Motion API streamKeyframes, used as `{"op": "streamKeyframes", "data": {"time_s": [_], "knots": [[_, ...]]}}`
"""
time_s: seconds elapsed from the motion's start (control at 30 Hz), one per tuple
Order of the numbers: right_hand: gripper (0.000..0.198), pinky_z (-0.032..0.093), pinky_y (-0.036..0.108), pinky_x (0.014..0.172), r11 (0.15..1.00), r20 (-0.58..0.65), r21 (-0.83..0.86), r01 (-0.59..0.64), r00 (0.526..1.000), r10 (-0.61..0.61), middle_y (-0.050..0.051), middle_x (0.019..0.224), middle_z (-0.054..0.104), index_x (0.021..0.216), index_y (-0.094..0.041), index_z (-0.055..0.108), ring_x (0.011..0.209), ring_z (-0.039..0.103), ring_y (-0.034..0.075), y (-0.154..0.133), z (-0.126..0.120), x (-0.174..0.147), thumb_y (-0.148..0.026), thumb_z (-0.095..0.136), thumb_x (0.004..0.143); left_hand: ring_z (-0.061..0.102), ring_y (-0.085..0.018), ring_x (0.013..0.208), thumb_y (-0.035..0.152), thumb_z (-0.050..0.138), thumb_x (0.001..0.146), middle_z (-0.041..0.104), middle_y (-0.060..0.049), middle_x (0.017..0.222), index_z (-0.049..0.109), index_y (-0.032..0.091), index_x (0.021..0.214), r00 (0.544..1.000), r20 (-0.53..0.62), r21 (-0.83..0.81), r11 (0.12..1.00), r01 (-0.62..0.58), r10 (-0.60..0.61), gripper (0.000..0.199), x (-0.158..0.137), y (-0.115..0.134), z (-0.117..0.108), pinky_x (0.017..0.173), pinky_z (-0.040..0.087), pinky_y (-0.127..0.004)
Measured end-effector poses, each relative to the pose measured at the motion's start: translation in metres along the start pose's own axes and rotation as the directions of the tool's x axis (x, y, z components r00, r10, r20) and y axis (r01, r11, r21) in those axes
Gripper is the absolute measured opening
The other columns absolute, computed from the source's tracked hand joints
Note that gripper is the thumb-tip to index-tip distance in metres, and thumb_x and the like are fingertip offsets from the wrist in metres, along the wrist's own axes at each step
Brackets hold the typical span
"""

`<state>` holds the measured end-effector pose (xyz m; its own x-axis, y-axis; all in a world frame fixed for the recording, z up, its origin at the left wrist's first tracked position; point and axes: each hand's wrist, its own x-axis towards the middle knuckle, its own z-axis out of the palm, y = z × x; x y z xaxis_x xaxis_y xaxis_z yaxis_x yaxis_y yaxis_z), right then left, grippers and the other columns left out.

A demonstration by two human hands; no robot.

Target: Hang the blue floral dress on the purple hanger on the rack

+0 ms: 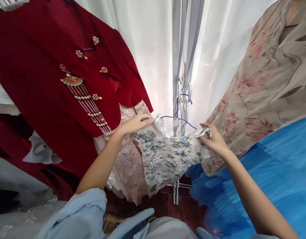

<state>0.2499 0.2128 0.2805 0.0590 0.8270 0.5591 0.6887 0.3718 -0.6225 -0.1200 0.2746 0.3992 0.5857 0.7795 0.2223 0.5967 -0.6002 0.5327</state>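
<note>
Curtains (148, 49) of white cloth back a crowded display of garments, with a beaded red jacket (36, 63) at left, a full blue skirt (274, 172) at lower right and a beige dress (255, 96) printed with pink blooms above it. A pale metal rack (177, 33) rises at center; a textured pink garment (130, 162) hangs beside the jacket. Between the pink garment and the beige dress, in front of the rack, is a small floral top (165, 162) in white, blue and yellow, spread by two bare hands. The left hand (138, 124) pinches its left shoulder edge, thumb and fingers closed on the cloth; the right hand (213, 138) does likewise at the opposite shoulder. A slim purple hanger (177, 114) stands behind the neckline, though whether its ends sit inside the shoulders cannot be told. The top looks light, soft and limp, its crinkled body likely to stretch and its shoulders apt to slide off so thin a hanger. The banded neckline trim (180, 138), near each shoulder, appears the firmest place to grip.
</note>
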Motion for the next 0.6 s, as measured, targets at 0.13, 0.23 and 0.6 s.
{"op": "streamKeyframes", "data": {"time_s": [0.13,0.23,0.6], "knots": [[0.053,0.052,0.036,0.075,0.990,-0.060,-0.088,-0.113,0.992,0.108,0.010,0.105,0.070,0.125,-0.019,0.062,0.087,0.067,0.026,-0.007,-0.027,0.002,-0.044,0.069,0.079,0.057,-0.017,0.073,0.042,0.045,0.099,0.063,-0.001,0.076,0.063,0.017,0.080,0.996,-0.091,0.066,0.998,-0.014,0.020,0.035,-0.019,0.006,0.037,0.067,0.041,-0.026],[0.044,0.045,0.029,0.061,0.986,0.002,-0.143,-0.086,0.996,0.087,0.002,0.077,0.067,0.120,-0.020,0.065,0.065,0.061,0.020,-0.020,-0.047,0.007,-0.043,0.066,0.082,0.060,-0.019,0.077,0.032,0.046,0.097,0.065,-0.002,0.078,0.064,0.018,0.084,0.967,-0.253,0.132,0.991,-0.007,0.040,0.026,-0.019,0.014,0.066,0.069,0.041,-0.027],[0.032,0.048,0.036,0.070,0.953,-0.153,-0.232,0.194,0.960,-0.233,0.008,0.082,0.070,0.108,-0.021,0.069,0.081,0.065,0.028,-0.067,-0.081,0.043,-0.044,0.066,0.086,0.054,-0.016,0.074,0.037,0.044,0.099,0.056,0.000,0.072,0.054,0.018,0.075,0.857,-0.513,0.055,0.998,-0.017,0.043,0.032,-0.005,0.041,0.081,0.069,0.040,-0.025]]}}
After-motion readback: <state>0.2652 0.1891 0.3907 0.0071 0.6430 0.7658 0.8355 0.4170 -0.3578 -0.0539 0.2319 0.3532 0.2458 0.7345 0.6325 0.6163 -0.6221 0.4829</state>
